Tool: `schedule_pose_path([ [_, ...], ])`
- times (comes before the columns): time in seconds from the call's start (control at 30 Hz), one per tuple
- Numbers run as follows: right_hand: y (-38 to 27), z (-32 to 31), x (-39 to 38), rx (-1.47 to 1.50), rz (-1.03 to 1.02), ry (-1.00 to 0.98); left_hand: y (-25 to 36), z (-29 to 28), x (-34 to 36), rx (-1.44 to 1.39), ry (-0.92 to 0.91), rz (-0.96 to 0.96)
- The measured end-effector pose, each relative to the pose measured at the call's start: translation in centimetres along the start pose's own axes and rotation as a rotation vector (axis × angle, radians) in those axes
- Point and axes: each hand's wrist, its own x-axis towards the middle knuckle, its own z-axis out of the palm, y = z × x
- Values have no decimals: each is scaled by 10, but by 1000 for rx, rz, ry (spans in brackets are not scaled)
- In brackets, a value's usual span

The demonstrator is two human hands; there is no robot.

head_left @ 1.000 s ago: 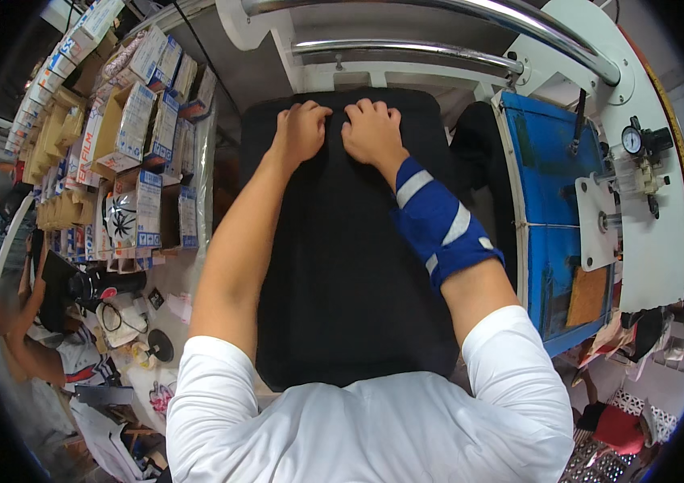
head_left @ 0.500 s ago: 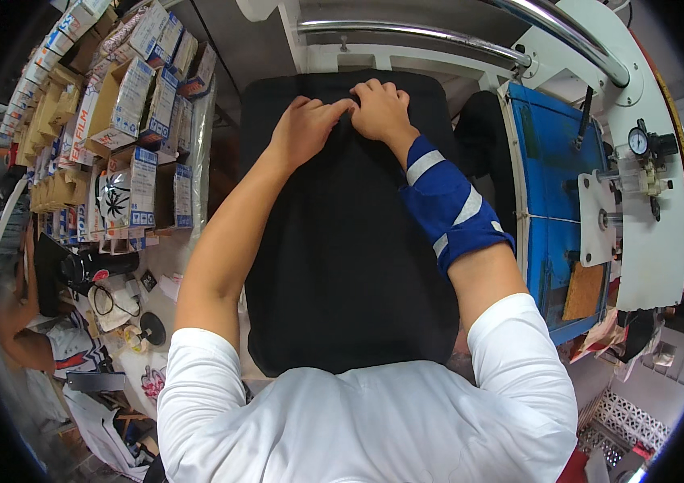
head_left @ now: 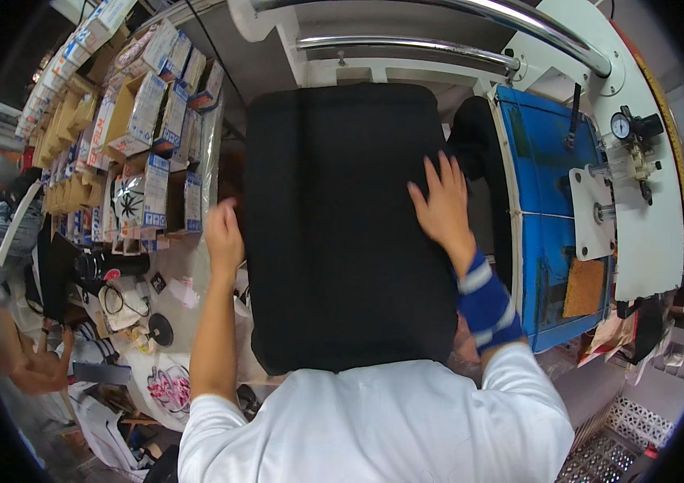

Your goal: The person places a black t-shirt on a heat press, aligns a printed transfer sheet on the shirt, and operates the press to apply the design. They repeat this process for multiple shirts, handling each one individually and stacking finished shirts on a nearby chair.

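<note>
Black cloth (head_left: 350, 233) lies in front of me, draped over a board, mostly smooth, one faint lengthwise ridge left of middle; near edge meets my white shirt (head_left: 374, 423). My right hand (head_left: 445, 205) is on its right edge, palm down, fingers spread a little, thumb out wide. My left hand (head_left: 223, 237) is just beside its left edge, fingers curled; can't tell if they pinch the cloth. Blue band (head_left: 488, 302) with pale stripes on my right forearm. Right: blue panel (head_left: 547, 185), round gauge (head_left: 620, 125) beyond. Far side: metal bar (head_left: 406, 42). Left: stacked cardboard boxes (head_left: 139, 121).
</note>
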Motion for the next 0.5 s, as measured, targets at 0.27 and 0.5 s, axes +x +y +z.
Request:
schedule_pose_path([
  [0.27,43,0,-250,837,721,-201,-31,-34,-195,-859,-285,-766],
  [0.5,59,-62,-264,1518,988,-97,-61,-81,-208,-1081,-302,-746],
])
